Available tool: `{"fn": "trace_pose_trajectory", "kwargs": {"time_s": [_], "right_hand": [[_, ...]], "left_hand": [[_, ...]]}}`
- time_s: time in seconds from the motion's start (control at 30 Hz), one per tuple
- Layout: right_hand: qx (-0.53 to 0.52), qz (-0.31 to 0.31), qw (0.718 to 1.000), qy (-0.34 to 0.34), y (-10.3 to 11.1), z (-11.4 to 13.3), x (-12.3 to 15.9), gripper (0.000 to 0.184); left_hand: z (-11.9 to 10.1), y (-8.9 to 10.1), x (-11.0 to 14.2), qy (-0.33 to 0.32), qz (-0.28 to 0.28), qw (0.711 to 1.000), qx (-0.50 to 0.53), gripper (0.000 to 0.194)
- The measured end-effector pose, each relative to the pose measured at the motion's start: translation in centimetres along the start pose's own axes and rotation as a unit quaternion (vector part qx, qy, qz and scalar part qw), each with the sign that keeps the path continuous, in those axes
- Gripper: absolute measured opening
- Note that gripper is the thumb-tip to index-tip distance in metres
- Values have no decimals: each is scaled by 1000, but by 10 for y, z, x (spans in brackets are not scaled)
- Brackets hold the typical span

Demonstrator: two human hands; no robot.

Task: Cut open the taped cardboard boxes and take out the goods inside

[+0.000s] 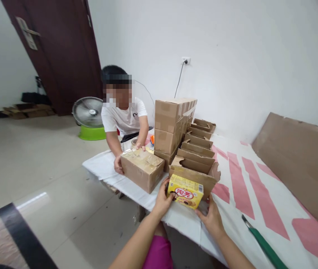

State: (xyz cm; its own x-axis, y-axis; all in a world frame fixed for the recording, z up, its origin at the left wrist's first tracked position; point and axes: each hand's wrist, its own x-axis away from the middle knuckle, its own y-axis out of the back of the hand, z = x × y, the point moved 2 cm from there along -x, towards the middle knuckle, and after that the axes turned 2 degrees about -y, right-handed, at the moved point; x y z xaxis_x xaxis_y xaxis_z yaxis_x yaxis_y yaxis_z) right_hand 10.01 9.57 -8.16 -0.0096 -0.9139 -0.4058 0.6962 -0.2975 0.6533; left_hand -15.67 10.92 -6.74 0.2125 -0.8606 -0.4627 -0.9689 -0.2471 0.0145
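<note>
Right now, the left hand (163,200) is closed on the left end of a yellow box (185,192), with its thumb on the front. The right hand (213,220) curls by the box's low right corner, but I cannot tell if it grips. The yellow box is in front of the nearest open brown box (211,182), not down inside it. More open brown boxes (199,144) make a row behind that one, with their tops up. I cannot see what they hold.

Beside the row, closed brown boxes (166,116) are piled up, with shiny tape on them. Across from the hands, a person (125,121) has both hands on a big taped box (136,173). So it looks like a good part is shut and taped, and the open row is still left to close. A green-handled tool (264,243) lies on the white cloth (231,224), to the right.
</note>
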Motion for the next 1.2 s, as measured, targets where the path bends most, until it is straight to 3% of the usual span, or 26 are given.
{"fn": "trace_pose_trajectory", "kwargs": {"time_s": [0.1, 0.2, 0.33, 0.47, 0.7, 0.87, 1.03, 1.13, 1.2], "right_hand": [[35, 7, 999, 25, -2, 4, 1, 71], [71, 32, 996, 44, -6, 10, -3, 59], [89, 19, 995, 34, -10, 17, -16, 51], [89, 13, 995, 37, -14, 19, -30, 51], [110, -4, 993, 35, -18, 19, -38, 51], [112, -19, 993, 23, -21, 22, -34, 58], [-5, -67, 998, -17, -13, 16, -21, 70], [-56, -101, 992, -50, 0, 25, -4, 54], [-84, -74, 993, -31, 5, 44, 5, 39]], "left_hand": [[-3, 0, 3, 11, -22, 998, -52, 54], [-12, -1, 8, 62, -27, 986, -151, 48], [-31, -7, 4, 122, 7, 955, -271, 60], [-43, -21, -15, 179, -4, 946, -271, 64], [-35, -35, -34, 208, -9, 934, -290, 46], [-28, -30, -36, 192, 10, 942, -275, 52], [-29, -25, -17, 147, -19, 961, -232, 68], [-44, -19, -3, 73, -53, 973, -214, 66], [-60, -11, 4, 10, -77, 981, -179, 57]]}}
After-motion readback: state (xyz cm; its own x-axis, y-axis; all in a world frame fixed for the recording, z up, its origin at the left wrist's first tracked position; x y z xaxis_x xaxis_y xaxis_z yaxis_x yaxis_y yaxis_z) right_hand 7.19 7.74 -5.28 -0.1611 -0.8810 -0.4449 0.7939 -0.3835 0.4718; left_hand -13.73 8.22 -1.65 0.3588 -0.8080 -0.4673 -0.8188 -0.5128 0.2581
